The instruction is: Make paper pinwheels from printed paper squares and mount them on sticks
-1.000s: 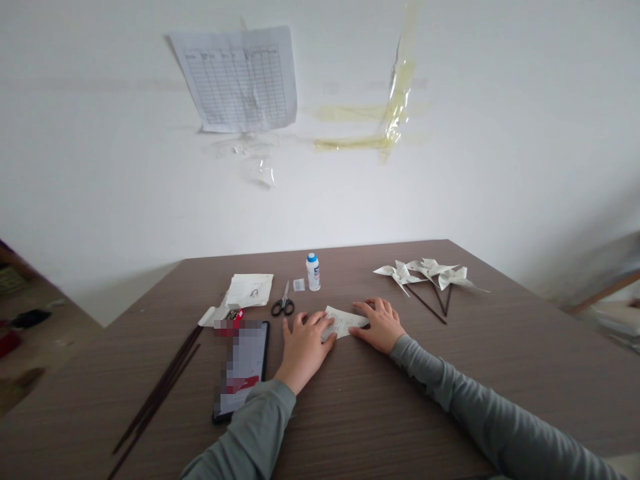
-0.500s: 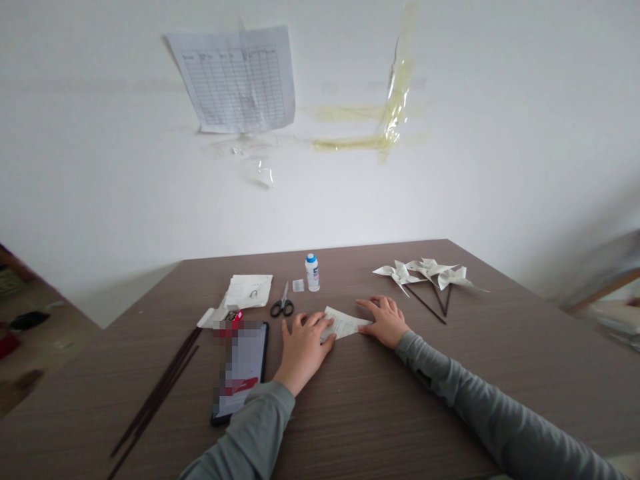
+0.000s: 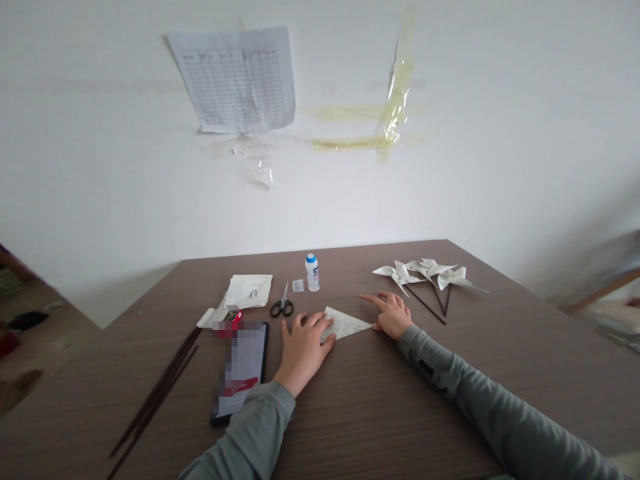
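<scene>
A sheet of printed paper folded into a triangle [image 3: 346, 323] lies flat on the brown table. My left hand [image 3: 306, 347] rests on its left part with fingers spread, covering that end. At the pointed right corner is my right hand [image 3: 393, 316], its thumb at the tip and its index finger stretched out to the left above the table. Behind the folded paper stands a white glue bottle [image 3: 313, 275] with a blue cap. A pair of black-handled scissors [image 3: 283, 305] lies beyond my left hand.
Several paper pinwheels [image 3: 429, 270] on dark sticks lie at the back right. At left are a stack of paper [image 3: 249, 291], a small red box [image 3: 233, 316], dark sticks [image 3: 159, 393] and a phone [image 3: 243, 373]. A small clear square [image 3: 298, 285] lies by the bottle. A wall [image 3: 350, 207] bounds the table's back.
My right hand has slid slightly right, out to the triangle's tip, and more of the paper's right end shows. My left hand has stayed in place.
</scene>
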